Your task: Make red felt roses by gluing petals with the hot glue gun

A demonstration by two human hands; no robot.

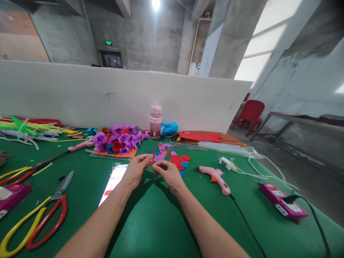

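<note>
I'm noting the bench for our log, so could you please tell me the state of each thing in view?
Left hand: pinching a red piece
Right hand: fingertips pinched together
Phone: screen lit
Pink bottle: upright
Nearer scissors: blades together or nearly so
Nearer glue gun: lying down
Right power strip: black plug inserted
White charger: unplugged
Green sign: lit
Ceiling light: on

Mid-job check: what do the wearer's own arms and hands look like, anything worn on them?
The left forearm and right forearm are bare as far as they show, no sleeves in sight. The left hand and right hand are ungloved; neither wrist shows a watch or band. Whether the fingers carry a thin ring, I cannot tell.
</note>
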